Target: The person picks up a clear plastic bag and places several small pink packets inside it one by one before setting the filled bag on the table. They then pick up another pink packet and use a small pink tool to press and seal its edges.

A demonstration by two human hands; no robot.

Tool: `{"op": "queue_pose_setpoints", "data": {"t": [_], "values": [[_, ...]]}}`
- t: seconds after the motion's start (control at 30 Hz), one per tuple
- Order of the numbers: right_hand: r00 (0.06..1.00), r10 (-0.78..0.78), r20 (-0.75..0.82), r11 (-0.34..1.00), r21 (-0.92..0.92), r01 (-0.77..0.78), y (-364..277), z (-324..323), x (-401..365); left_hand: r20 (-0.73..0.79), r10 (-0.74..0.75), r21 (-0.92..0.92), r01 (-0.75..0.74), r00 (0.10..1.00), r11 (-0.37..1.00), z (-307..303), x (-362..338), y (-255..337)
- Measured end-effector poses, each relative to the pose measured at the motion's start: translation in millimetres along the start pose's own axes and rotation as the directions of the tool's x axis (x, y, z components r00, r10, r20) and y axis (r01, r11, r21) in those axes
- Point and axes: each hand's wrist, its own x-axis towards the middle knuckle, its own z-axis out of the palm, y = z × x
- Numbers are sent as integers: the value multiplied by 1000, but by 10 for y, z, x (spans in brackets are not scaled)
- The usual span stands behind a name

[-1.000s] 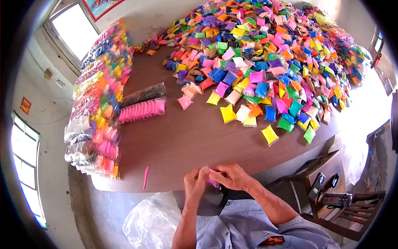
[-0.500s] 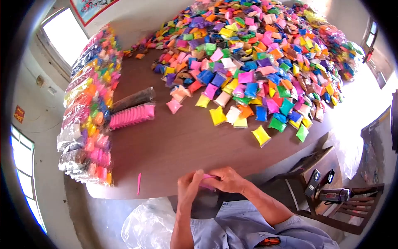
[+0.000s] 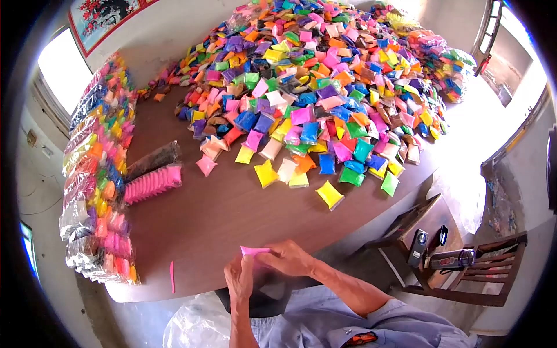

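Just off the table's near edge, my left hand and my right hand are close together. Between them is a small pink packet, its top edge showing above the fingers. The left fingers pinch it from below and the right fingers grip its right side. My hands cover the lower part of the packet. On the table to the left lies a thin pink strip, apart from both hands.
A large heap of coloured packets covers the far side of the brown table. Bagged rows of packets line the left edge, beside a pink row and a dark row. A flask lies near the wooden chair at right.
The view has turned, so the table appears further left. The pink packet now stands up above my fingers and shows more of itself. Both hands still hold it.
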Motion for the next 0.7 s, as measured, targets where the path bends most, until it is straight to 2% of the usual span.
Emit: {"op": "queue_pose_setpoints", "data": {"t": [0.07, 0.17, 0.23, 0.37, 0.4, 0.43, 0.47, 0.53, 0.57, 0.63, 0.7], "values": [[1000, 16, -20, 999, 41, -16, 18, 37, 2, 74, -131, -37, 134, 989, 990, -47, -17, 38], [1000, -7, -19, 1000, -26, 7, 30, 56, 8, 54, -94, 23, 93, 994, 995, -99, 10, -60], [958, 225, 178, 958, -219, -185, -12, 16, 25, 20, -38, 13, 38, 999, 999, -75, 18, -99], [976, 177, 129, 977, -140, -159, -42, 46, 12, -22, 64, -60, -65, 998, 996, 43, 4, 44], [984, 161, 75, 986, -63, -157, -35, 60, -15, -29, 63, -67, -65, 998, 996, 7, 9, -7], [989, 149, 20, 989, 14, -150, -30, 64, -29, 18, 5, 3, -5, 1000, 1000, -55, 19, -94], [988, 149, 29, 989, 8, -149, -3, 46, -30, 60, -58, 75, 53, 997, 996, -97, 18, -150], [992, 106, 69, 993, 38, -109, 40, 10, -16, 21, -8, 48, 6, 1000, 999, -60, 29, -94], [991, 108, 79, 993, 32, -111, 53, 20, -10, -9, 43, 31, -43, 999, 999, -31, 38, -50], [997, -37, 71, 995, -88, 43, 14, 37, 19, -3, -11, 15, 11, 1000, 1000, -27, 14, 118], [996, -7, 89, 994, -107, 16, -42, 37, 8, 6, -63, -4, 63, 998, 998, -40, -1, 129]]}}
